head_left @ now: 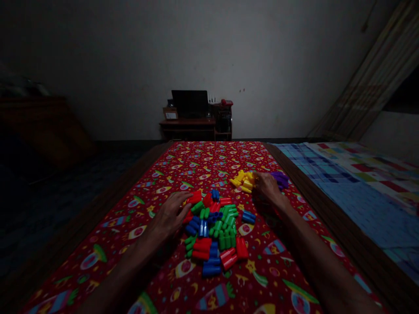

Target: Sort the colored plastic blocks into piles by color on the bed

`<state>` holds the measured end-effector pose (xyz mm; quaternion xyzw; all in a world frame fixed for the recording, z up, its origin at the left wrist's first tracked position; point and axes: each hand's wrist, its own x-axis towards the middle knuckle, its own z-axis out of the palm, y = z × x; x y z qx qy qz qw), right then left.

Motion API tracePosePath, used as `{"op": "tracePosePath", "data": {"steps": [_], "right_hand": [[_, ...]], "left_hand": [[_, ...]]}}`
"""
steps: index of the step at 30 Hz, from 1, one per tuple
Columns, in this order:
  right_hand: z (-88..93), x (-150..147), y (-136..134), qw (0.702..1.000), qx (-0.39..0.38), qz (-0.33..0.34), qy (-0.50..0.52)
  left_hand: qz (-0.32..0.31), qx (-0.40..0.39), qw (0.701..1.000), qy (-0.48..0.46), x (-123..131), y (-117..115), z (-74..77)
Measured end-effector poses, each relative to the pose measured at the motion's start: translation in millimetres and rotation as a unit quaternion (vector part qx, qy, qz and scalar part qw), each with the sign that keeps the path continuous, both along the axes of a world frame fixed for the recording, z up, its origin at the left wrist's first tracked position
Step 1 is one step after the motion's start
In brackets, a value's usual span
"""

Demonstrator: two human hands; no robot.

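A mixed pile of red, green and blue plastic toy blocks (225, 237), each shaped like joined tubes, lies on the red patterned cloth. At its upper left edge, my left hand (170, 213) rests with fingers stretched out and thumb apart, touching or close to a red block (195, 197). Farther up and to the right, my right hand (267, 185) bends its fingers down beside a small group of yellow blocks (244, 181). Its fingertips are closed and partly hidden, so what they hold cannot be made out. Purple blocks (280, 179) lie just beyond that hand, partly covered by it.
One blue block (248, 217) sits apart, right of the mixed pile. The cloth (209, 159) covers a long surface with dark wooden edges (294, 174). A checked bedspread (343, 196) is at the right. A small desk with a dark screen (190, 104) stands against the wall.
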<state>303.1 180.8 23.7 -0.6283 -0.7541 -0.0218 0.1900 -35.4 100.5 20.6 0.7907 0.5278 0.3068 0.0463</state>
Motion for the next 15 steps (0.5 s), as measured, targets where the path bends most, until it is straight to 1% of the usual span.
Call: {"op": "tracePosePath", "data": {"steps": [3, 5, 7, 9, 12, 15], "right_hand": [[7.8, -2, -2, 1.000, -0.005, 0.005, -0.011], [14.9, -4, -3, 1.000, 0.014, 0.022, -0.006], [21.9, -11, -7, 0.998, 0.042, 0.052, 0.016], [26.3, -23, -13, 0.992, 0.047, 0.105, 0.050], [23.3, -47, -26, 0.974, -0.004, 0.206, 0.096], [8.6, -73, -39, 0.953, -0.042, 0.273, 0.122]], "left_hand": [[0.005, -0.015, 1.000, -0.005, -5, 5, -8.6], [0.015, -0.037, 0.999, -0.018, -8, 7, -13.1], [0.030, -0.062, 0.997, -0.039, -10, 8, -18.3], [0.043, -0.090, 0.992, -0.076, -12, 9, -24.8], [0.053, -0.126, 0.982, -0.132, -9, 7, -34.6], [0.031, -0.139, 0.978, -0.150, -2, 3, -39.6]]}}
